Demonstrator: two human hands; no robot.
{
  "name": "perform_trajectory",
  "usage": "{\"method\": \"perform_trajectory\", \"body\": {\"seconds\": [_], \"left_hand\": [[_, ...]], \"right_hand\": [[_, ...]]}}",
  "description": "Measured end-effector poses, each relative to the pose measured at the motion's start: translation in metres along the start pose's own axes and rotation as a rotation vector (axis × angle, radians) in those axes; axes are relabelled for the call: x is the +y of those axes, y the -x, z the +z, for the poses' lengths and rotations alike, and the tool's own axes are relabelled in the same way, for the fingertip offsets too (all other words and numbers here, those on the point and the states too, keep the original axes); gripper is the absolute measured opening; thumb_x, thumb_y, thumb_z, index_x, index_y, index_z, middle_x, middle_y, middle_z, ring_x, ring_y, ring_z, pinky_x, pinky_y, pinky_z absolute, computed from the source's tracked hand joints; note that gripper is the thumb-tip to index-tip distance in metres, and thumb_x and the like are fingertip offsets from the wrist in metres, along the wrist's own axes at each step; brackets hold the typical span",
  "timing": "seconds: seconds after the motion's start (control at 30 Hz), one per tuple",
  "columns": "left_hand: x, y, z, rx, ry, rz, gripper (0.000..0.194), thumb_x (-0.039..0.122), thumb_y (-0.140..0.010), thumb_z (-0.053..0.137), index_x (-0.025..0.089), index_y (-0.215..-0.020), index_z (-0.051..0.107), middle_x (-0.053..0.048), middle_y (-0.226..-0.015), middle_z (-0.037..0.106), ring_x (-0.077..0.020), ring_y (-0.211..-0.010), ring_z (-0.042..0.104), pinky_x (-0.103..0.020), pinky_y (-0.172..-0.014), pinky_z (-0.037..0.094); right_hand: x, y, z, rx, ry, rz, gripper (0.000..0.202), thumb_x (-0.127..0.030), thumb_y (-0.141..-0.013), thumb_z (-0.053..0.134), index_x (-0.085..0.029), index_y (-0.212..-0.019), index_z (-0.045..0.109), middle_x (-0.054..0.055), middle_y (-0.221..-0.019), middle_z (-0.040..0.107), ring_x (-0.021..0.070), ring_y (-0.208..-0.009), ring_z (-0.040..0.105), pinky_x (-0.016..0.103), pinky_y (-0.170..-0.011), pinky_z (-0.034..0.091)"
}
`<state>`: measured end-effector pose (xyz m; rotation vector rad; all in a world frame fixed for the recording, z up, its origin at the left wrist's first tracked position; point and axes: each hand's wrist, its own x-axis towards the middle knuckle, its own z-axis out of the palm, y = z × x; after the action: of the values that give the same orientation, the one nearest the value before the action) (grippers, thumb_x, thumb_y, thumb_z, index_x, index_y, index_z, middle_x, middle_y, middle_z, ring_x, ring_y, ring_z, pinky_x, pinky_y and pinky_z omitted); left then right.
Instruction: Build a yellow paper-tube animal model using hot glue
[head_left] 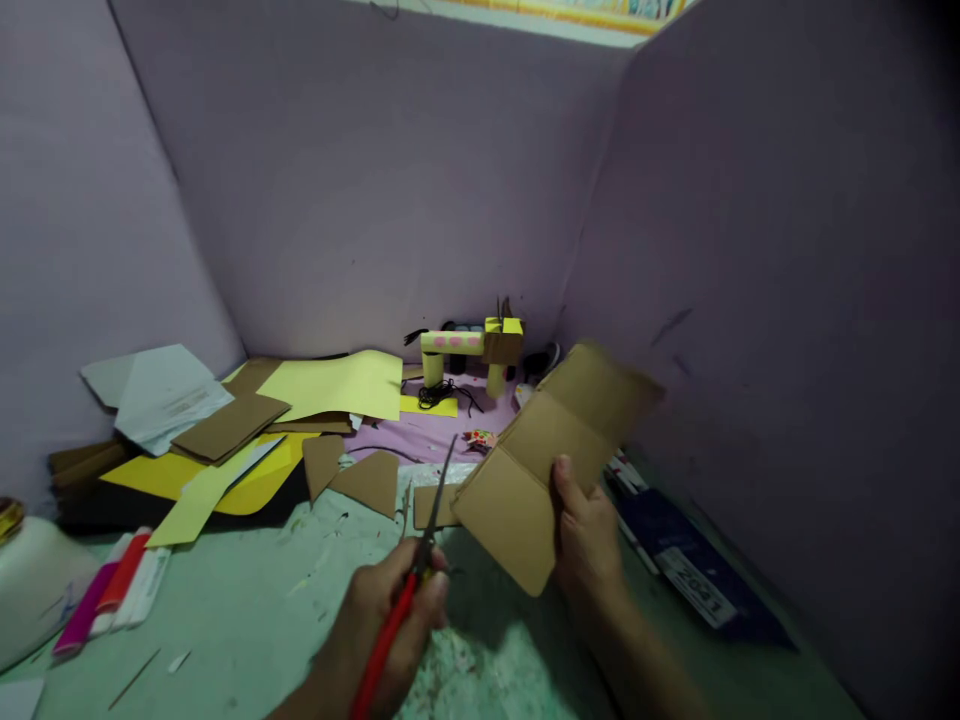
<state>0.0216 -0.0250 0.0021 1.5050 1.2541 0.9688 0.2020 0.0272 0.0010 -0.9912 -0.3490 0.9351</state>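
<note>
My left hand is closed around red-handled scissors, whose dark blade points up and away from me. In my right hand is a folded piece of brown cardboard, tilted above the table, with my thumb lying on its face. The scissors' blade is apart from the cardboard, to its left. Under and beside the blade lie cut cardboard pieces, and a small cardboard rectangle sits partly behind the held sheet.
A yellow paper animal figure stands at the back. Yellow paper, envelopes and cardboard are piled at left, with markers and a white roll nearer. A dark blue item labelled 2041 lies right. Lilac walls enclose the table.
</note>
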Motion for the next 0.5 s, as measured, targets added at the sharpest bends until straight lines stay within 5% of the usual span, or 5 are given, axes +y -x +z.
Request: {"method": "perform_trajectory", "body": {"seconds": [0.17,0.33,0.5], "left_hand": [[0.003,-0.010,-0.032,0.153,-0.360,0.217,0.030,0.038,-0.078,0.048,0.025,-0.104,0.058,-0.007,-0.086,0.069,-0.0228,-0.075,0.064,-0.030,-0.068,0.046],[-0.001,-0.004,-0.038,0.057,-0.566,0.216,0.032,0.033,-0.081,0.043,0.028,-0.107,0.061,-0.005,-0.079,0.069,-0.0244,-0.066,0.064,-0.032,-0.062,0.047],[-0.003,0.003,-0.032,-0.061,-0.594,0.210,0.041,0.024,-0.077,0.043,0.027,-0.113,0.060,-0.010,-0.096,0.071,-0.0305,-0.085,0.066,-0.038,-0.070,0.048]], "right_hand": [[-0.010,-0.012,-0.003,0.059,-0.029,-0.131,0.046,-0.044,-0.062,0.074,-0.019,-0.097,0.060,0.005,-0.092,0.071,0.0258,-0.083,0.067,0.040,-0.075,0.054],[-0.008,-0.008,-0.003,0.060,0.022,-0.290,0.045,-0.046,-0.068,0.070,-0.017,-0.102,0.059,0.006,-0.098,0.069,0.0240,-0.093,0.065,0.040,-0.085,0.050],[-0.012,-0.001,-0.002,0.051,0.002,-0.295,0.047,-0.045,-0.069,0.070,-0.017,-0.106,0.059,0.006,-0.095,0.069,0.0232,-0.087,0.065,0.040,-0.080,0.052]]}}
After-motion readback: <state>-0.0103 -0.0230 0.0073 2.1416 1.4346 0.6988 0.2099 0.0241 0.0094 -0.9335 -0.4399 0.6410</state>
